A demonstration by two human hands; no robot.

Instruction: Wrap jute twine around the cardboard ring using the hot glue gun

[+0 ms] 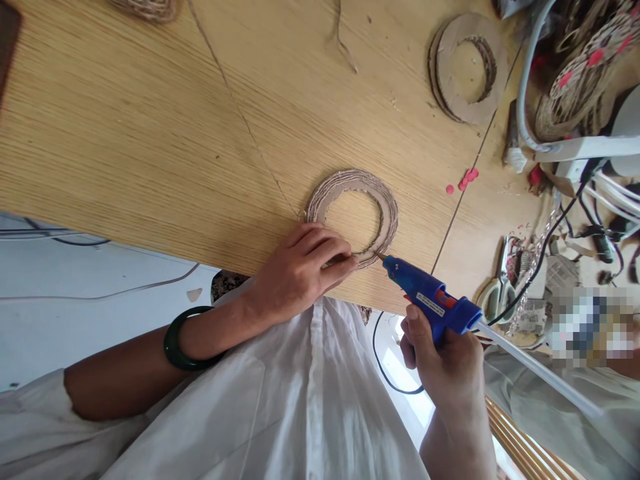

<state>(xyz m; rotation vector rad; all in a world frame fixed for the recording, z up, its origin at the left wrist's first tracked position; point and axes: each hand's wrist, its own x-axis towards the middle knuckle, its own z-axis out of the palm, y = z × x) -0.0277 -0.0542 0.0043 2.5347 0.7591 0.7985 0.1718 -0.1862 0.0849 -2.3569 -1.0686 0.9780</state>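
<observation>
A cardboard ring [344,189] with brown twine coiled round its outer part lies flat near the front edge of the table. My left hand [310,263] grips the ring's lower left side, its fingers bent over the rim. From there a thin strand of twine [240,110] runs up and left across the wood. My right hand [445,360] is wrapped round the handle of a blue glue gun [415,287], a long clear glue stick [540,373] jutting from its back. The gun's nozzle points at the ring's lower right part, at or very near its surface.
More cardboard rings [467,73] are stacked at the upper right. Small red paper dots [469,179] lie by a table seam. Scissors [500,287], cables and a pale curved stand [525,87] crowd the right side. A ball of twine [150,7] sits at the top left.
</observation>
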